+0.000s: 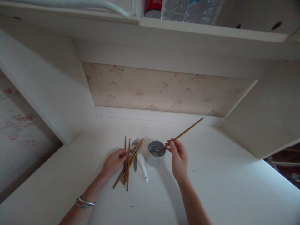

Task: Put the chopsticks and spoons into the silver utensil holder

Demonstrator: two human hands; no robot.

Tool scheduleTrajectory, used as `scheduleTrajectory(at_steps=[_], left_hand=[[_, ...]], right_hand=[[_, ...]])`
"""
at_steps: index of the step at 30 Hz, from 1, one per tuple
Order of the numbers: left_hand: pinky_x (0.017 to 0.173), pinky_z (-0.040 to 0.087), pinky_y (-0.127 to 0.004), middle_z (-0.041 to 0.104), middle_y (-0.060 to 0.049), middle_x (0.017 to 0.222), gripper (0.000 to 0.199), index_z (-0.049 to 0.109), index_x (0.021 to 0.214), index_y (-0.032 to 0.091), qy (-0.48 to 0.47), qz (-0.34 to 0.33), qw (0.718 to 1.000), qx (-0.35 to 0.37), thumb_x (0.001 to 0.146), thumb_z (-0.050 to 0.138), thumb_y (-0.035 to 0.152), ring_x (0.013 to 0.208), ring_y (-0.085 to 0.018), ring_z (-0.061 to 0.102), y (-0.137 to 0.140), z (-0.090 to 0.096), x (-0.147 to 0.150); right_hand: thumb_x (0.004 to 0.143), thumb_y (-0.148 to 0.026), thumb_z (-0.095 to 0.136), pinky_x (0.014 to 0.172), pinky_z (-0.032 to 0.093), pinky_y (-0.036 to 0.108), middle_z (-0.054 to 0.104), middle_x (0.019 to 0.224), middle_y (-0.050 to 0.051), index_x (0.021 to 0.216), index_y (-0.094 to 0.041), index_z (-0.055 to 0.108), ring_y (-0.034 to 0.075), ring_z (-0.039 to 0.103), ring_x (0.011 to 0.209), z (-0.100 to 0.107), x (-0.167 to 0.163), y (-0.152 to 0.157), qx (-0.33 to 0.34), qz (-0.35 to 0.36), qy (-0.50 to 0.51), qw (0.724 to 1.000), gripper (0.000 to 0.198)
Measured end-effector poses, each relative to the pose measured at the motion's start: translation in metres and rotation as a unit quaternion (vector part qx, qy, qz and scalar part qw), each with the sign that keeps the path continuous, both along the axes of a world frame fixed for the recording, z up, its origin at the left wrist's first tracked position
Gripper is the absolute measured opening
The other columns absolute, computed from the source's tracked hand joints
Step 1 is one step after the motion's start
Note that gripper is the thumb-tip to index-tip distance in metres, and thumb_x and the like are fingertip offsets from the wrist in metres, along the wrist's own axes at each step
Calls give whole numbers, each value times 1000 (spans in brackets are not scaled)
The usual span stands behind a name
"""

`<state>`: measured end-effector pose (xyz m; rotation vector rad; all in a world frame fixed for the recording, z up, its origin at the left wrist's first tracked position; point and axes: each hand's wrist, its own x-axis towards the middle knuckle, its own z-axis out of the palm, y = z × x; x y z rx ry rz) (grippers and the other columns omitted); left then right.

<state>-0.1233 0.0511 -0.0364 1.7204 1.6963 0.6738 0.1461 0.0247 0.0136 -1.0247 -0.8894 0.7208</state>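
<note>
My right hand [180, 157] pinches a single wooden chopstick [188, 129] that slants up to the right. Its lower tip reaches over the rim into a grey metal holder [154, 160] with small holes. To the left, my left hand [114, 162] has its fingertips closed on a chopstick [128, 168] at the edge of a loose pile. Several more chopsticks [138, 149] lie crossed there. Among them are metal utensils [135, 165], partly covered, so their kinds are hard to make out. A white spoon [142, 165] lies between the pile and the holder.
All of this is on a white desktop [215, 181] with side panels left and right. Behind is a flowered wall strip [161, 89]. Overhead, a shelf [211, 31] holds clear plastic bottles [187, 11] and a red-labelled one [153, 7].
</note>
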Motion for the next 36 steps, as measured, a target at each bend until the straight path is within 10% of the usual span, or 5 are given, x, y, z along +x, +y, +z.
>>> scheduleTrajectory(at_steps=[9,36], left_hand=[[75,43,-26,71,0,91,27,66,92,24,2,-5,1000,5,83,46,41,85,-18,64,1,-2,1],[85,46,-30,65,-6,102,29,64,101,18,32,25,995,96,81,49,33,90,-19,62,3,-9,-4]], right_hand=[[85,-40,59,74,54,32,64,97,6,93,-20,65,19,60,89,-15,-4,5,-29,46,-165,985,22],[83,-44,58,78,51,33,68,107,7,108,-22,63,21,64,93,-17,-14,-2,-97,66,-126,985,34]])
